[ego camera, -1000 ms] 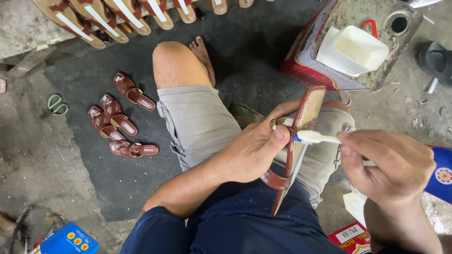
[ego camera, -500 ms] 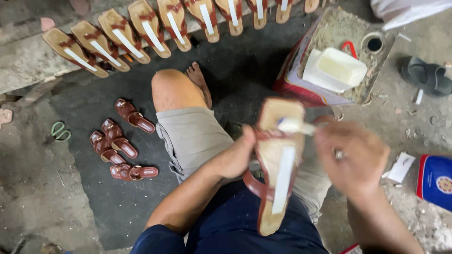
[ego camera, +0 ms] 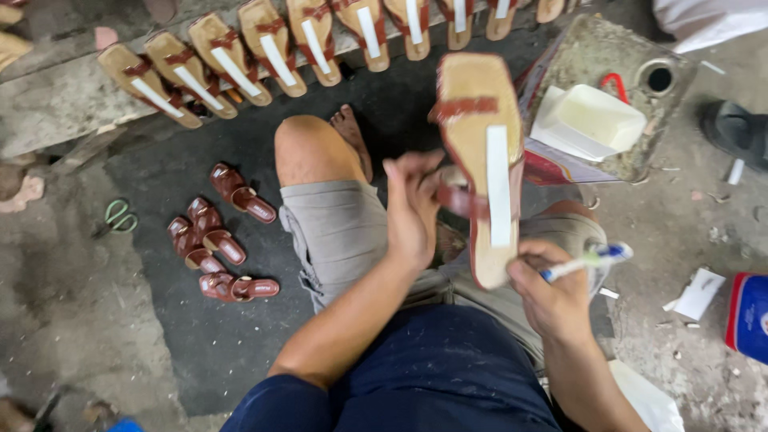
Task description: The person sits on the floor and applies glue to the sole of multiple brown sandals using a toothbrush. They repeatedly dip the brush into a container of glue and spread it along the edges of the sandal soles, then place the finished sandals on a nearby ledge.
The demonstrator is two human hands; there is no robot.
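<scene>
Now, sandal point(ego camera: 480, 120): light, stiff sole, wet-looking white strip; hold by edges.
Left hand point(ego camera: 414, 210): closed around its strap side.
Right hand point(ego camera: 552, 292): curled on brush point(ego camera: 588, 260).

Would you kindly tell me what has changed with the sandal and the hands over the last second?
The left hand has turned the sandal sole-up, showing a finished white strip. The right hand has pulled its brush off the sole, down to the heel end. The row of sandals and the white tub stayed put.
</scene>
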